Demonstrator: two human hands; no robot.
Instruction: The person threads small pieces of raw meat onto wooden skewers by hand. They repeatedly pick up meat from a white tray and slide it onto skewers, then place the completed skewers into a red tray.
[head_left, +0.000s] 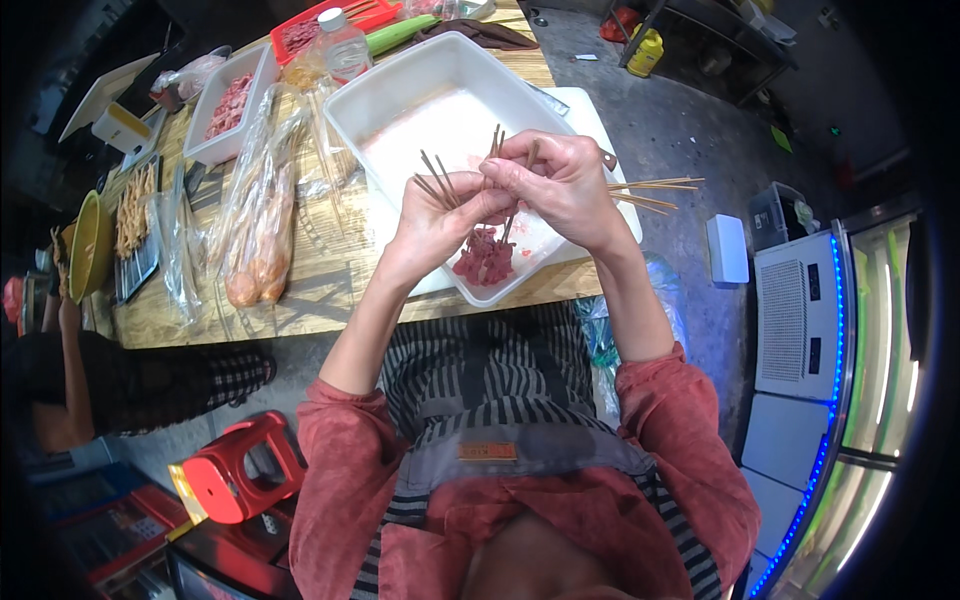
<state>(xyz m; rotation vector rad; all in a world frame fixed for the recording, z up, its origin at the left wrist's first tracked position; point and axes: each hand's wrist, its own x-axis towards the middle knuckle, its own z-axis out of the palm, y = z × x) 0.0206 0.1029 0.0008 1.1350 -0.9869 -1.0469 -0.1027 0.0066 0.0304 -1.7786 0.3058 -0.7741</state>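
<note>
Both of my hands meet over the near end of a white plastic tub (420, 82). Several thin wooden skewers (439, 180) stick out of my left hand (450, 217), which is closed around them. Pieces of raw red meat (484, 259) hang at the skewers' lower ends, low over the tub's near corner. My right hand (562, 180) pinches skewers at their upper part, its fingertips touching those of the left. The tub rests on a white cutting board (630, 217). More bare skewers (656, 193) project to the right from behind my right wrist.
Left of the tub lie bagged skewered food (259, 262), a white tub of cut meat (199, 135) and a tray of skewers (135, 210). A plastic bottle (346, 56) and a red tray (281, 45) stand beyond. A person (75, 375) works at far left; a red stool (225, 480) is below.
</note>
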